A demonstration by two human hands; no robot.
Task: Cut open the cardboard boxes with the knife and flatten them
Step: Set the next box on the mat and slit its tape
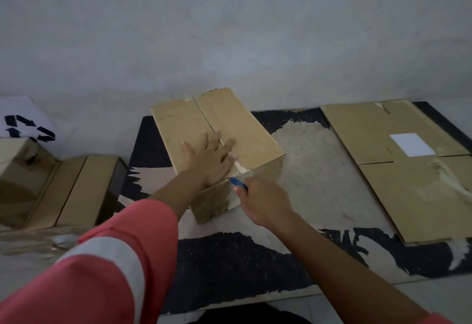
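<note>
At far left a white sign with recycling arrows leans at the wall, and in front of it stand spare boxes, not yet flattened as far as the view shows. Toward the middle, the left hand lies flat on top of the box, fingers straight and spread, pressing across the taped seam near its near end. The box sits closed and upright on a worn black mat. Just right of that hand, at the near top edge of the box where the seam ends, is the blue knife. The right hand has its fingers curled round the handle, and the tip sits at or touching the edge; whether the blade has entered the tape is too small to tell. The two hands are close but apart. The step in hand looks like the start of the cut along the top seam. The next move probably calls for drawing the blade away along the seam, which means shifting the left hand clear of the line while it holds the box down. At far right a flat box with a white label lies on the mat, well apart, which suggests part of the work is done.
</note>
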